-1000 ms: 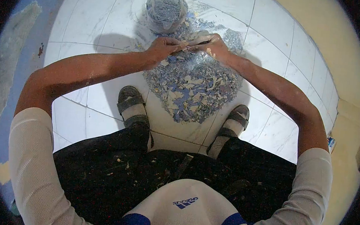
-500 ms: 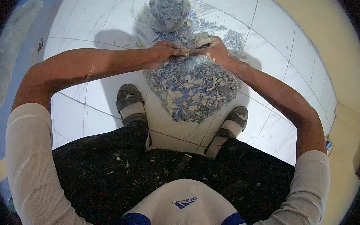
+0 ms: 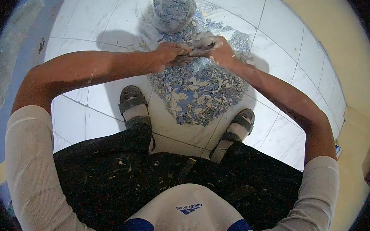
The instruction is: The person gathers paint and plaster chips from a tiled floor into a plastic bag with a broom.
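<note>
A broad pile of grey, blue and cream flakes (image 3: 199, 91) lies on white tiles between my feet. Over its upper part my left hand (image 3: 171, 55) meets my right hand (image 3: 217, 50), their fingertips together. My left hand has its fingers drawn close, and whatever may be between them is too small to make out. The fingers of my right hand are curled, with pale dust on them; its contents cannot be made out either. Just beyond my hands stands a clear plastic bag (image 3: 173, 13) filled with similar grey debris.
My sandalled feet (image 3: 132, 104) flank the pile on the tiled floor (image 3: 95, 127). Fine dust and scraps (image 3: 240, 42) spread beyond my right hand. A cream wall (image 3: 345, 53) runs along the right, a blue surface (image 3: 32, 42) along the left.
Both hands have shifted slightly against each other, and the fingers of my left hand now reach further under my right. The bag and pile look unchanged.
</note>
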A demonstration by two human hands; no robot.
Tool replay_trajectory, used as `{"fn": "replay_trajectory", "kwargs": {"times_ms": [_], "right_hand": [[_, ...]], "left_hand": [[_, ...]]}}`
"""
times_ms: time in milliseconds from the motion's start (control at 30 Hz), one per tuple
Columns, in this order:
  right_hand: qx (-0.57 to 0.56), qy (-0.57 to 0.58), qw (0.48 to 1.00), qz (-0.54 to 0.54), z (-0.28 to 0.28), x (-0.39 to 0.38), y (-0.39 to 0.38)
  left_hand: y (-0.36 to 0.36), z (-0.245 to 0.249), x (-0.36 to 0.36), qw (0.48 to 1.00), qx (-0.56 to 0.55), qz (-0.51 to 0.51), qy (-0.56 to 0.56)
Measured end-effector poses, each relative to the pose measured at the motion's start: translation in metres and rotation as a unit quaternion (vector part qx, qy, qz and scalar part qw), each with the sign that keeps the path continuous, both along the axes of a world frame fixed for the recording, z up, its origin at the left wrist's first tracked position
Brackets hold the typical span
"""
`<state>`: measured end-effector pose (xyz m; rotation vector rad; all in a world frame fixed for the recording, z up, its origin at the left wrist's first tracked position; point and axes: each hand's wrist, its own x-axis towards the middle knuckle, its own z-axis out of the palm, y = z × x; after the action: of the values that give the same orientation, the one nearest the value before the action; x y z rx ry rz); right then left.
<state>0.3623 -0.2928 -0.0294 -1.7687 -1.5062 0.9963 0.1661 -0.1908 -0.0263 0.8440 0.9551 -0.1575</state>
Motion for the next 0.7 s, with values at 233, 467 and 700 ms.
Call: {"fn": "replay_trajectory", "kwargs": {"times_ms": [233,467,700], "right_hand": [[0.080,-0.164,0.983,0.030,-0.027,-0.001,0.007],[0.090,-0.203,0.974,0.047,-0.013,0.001,0.012],[0.059,-0.096,0.994,0.013,0.009,0.011,0.021]], "left_hand": [[-0.002,0.001,-0.005,0.999,-0.032,0.018,-0.015],[0.000,0.009,-0.001,0.999,-0.028,-0.015,-0.033],[0.009,0.025,0.016,0.999,0.031,-0.029,-0.010]]}}
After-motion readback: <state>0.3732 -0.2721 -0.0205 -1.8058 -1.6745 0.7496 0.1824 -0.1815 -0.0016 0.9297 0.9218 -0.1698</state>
